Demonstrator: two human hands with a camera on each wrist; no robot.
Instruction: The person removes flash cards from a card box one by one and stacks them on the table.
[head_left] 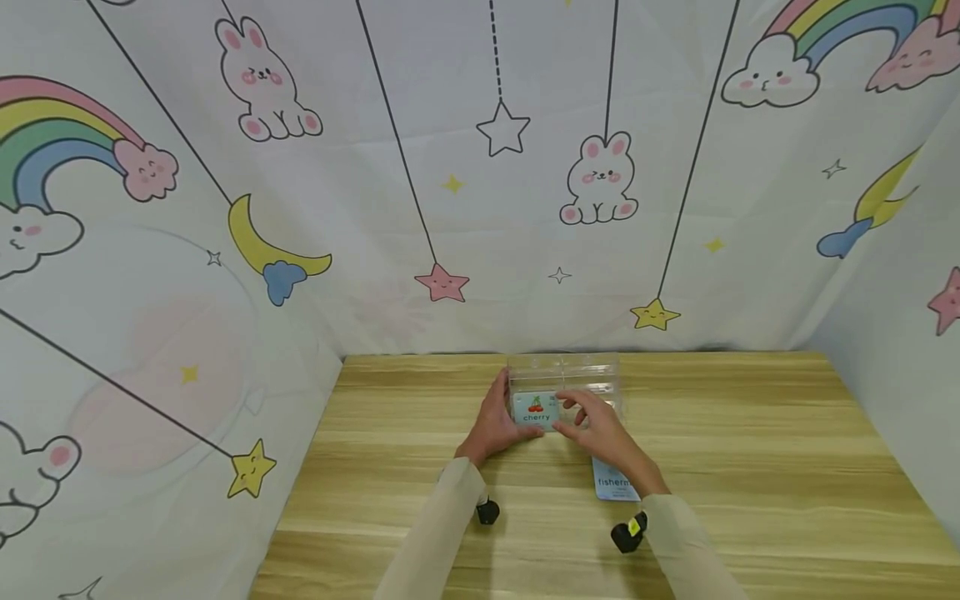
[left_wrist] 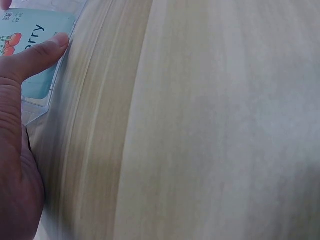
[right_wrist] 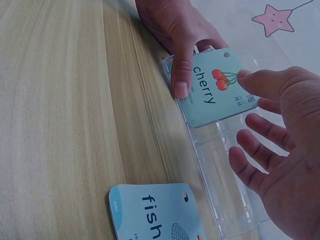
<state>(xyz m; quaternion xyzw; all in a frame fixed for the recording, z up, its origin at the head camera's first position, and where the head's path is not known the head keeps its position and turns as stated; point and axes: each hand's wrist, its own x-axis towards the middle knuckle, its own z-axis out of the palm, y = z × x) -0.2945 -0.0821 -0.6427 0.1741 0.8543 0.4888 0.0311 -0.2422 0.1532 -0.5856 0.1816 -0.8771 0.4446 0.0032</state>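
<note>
A clear plastic box (head_left: 588,364) with divided compartments stands at the back of the table. In its left part lies a pale green card (head_left: 536,410) printed "cherry" with red cherries. My left hand (head_left: 495,425) grips the box's left end, its thumb (left_wrist: 47,52) bent over the card's lower edge. Over the card's right side reaches my right hand (head_left: 600,427); in the right wrist view one fingertip (right_wrist: 245,75) touches the card by the cherry stems, the other fingers loosely bent above the box. A blue card (right_wrist: 155,210) reading "fish..." lies on the table, partly under my right forearm.
The wood-grain table (head_left: 750,467) extends to both sides of the box. Behind it hangs a white cloth (head_left: 525,217) printed with rabbits, stars and rainbows. A black wrist camera (head_left: 487,511) sits at my left cuff, another camera (head_left: 626,536) at my right.
</note>
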